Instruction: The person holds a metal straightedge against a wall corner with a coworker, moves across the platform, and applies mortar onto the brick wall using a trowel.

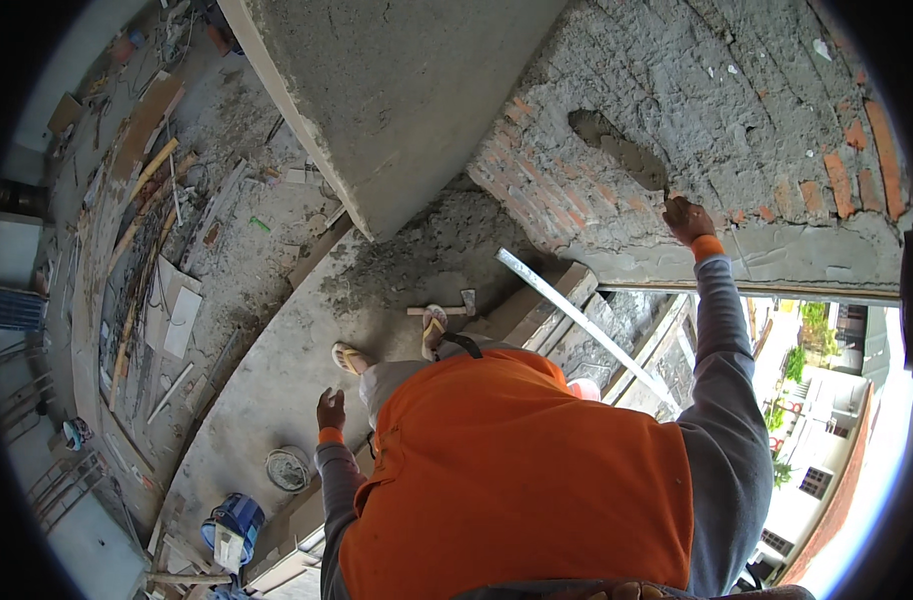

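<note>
My right hand (688, 219) is raised to the rough wall and closed around the handle of a trowel. The trowel's blade (640, 164), coated in grey mortar, lies against or very near the wall. Just beyond its tip sits a darker, wet-looking mortar patch (591, 127). My left hand (331, 408) hangs low on the left, above the concrete floor, fingers partly spread with nothing in them. The brick wall (697, 110) is mostly covered in uneven grey mortar, with bare orange bricks along its left and right parts.
A hammer-like tool (445, 310) lies by my sandaled feet. A long pale straightedge (577, 320) slants beside stacked boards. Left behind me stand a round bucket (288, 468) and a blue bucket (235, 525). Beyond the floor's edge, a lower level holds scattered planks (142, 215). A smooth pillar (377, 90) juts in ahead.
</note>
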Demonstrator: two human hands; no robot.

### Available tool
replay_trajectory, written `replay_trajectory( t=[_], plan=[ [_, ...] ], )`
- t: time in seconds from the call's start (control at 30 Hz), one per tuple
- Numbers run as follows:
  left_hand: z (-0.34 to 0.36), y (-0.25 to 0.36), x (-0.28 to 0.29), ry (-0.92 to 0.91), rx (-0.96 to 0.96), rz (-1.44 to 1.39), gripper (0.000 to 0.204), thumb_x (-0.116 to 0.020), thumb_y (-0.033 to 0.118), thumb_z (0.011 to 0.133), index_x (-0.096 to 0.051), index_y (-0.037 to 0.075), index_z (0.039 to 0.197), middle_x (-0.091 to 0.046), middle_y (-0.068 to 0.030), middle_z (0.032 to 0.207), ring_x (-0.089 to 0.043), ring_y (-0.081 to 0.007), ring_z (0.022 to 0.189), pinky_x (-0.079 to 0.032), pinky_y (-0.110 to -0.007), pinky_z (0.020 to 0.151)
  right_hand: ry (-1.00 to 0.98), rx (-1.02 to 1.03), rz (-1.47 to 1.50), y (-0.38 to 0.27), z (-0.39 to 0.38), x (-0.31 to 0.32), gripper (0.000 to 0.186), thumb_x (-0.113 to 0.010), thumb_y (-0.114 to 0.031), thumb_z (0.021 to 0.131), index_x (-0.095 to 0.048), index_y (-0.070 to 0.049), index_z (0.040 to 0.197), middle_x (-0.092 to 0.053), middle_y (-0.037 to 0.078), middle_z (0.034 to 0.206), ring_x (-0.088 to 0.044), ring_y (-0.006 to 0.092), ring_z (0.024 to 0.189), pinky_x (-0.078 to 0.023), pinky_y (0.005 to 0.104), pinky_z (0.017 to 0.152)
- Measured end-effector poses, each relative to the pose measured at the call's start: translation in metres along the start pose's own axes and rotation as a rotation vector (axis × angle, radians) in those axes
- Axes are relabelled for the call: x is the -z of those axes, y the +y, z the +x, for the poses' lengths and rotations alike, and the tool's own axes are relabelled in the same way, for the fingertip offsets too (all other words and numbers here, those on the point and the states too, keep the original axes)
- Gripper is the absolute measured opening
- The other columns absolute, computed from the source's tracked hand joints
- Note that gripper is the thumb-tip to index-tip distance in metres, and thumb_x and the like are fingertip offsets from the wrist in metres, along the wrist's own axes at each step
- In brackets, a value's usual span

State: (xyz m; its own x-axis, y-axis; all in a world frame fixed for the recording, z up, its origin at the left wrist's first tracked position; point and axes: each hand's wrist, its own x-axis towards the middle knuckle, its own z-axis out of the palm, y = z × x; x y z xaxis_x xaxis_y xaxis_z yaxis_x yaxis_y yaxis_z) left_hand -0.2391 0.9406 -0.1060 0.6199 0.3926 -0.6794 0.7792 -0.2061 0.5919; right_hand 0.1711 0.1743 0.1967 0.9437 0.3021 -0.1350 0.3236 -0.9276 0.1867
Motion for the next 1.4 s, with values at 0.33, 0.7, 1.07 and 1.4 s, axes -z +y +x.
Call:
replay_trajectory(
  t=[0.33, 0.7, 1.07, 1.4],
  plan=[
    [-0.016, 0.019, -0.002, 0.044, -0.043, 0.176, 0.060, -0.062, 0.042, 0.085, -0.052, -0.002, 0.124, -0.065, -0.0217, 0.108, -0.064, -0.0306, 0.099, -0.049, -0.038, 0.086, -0.109, -0.210, -0.052, -0.026, 0.064, -0.019, 0.024, -0.054, -0.028, 0.084, -0.059, -0.008, 0.097, -0.061, 0.013, 0.093, -0.062, 0.0315, 0.083, -0.052, 0.0425, 0.073],
    [-0.013, 0.033, -0.008, 0.102, 0.005, 0.179, 0.062, -0.064, 0.044, 0.082, -0.054, -0.002, 0.122, -0.065, -0.0223, 0.107, -0.061, -0.0344, 0.103, -0.048, -0.040, 0.090, -0.012, -0.134, -0.061, -0.022, 0.024, -0.018, 0.021, -0.058, -0.028, 0.080, -0.060, -0.009, 0.089, -0.061, 0.015, 0.087, -0.061, 0.0354, 0.075, -0.051, 0.0469, 0.067],
    [-0.021, 0.038, 0.000, 0.087, 0.048, 0.171, 0.058, -0.063, 0.043, 0.084, -0.055, 0.001, 0.122, -0.063, -0.0220, 0.111, -0.062, -0.0326, 0.104, -0.049, -0.039, 0.088, -0.147, -0.179, 0.019, -0.013, 0.070, -0.031, 0.034, -0.058, -0.040, 0.080, -0.059, -0.015, 0.103, -0.063, 0.013, 0.107, -0.061, 0.0353, 0.098, -0.050, 0.0449, 0.084],
    [0.012, -0.038, -0.023, 0.017, -0.018, 0.030, 0.057, -0.062, 0.040, 0.086, -0.053, -0.004, 0.122, -0.066, -0.0223, 0.104, -0.063, -0.0327, 0.098, -0.048, -0.038, 0.086, -0.210, -0.439, 0.112, -0.013, -0.001, -0.001, 0.042, -0.060, -0.046, 0.078, -0.059, -0.018, 0.108, -0.066, 0.017, 0.103, -0.062, 0.0385, 0.097, -0.050, 0.0455, 0.083]
  ],
)
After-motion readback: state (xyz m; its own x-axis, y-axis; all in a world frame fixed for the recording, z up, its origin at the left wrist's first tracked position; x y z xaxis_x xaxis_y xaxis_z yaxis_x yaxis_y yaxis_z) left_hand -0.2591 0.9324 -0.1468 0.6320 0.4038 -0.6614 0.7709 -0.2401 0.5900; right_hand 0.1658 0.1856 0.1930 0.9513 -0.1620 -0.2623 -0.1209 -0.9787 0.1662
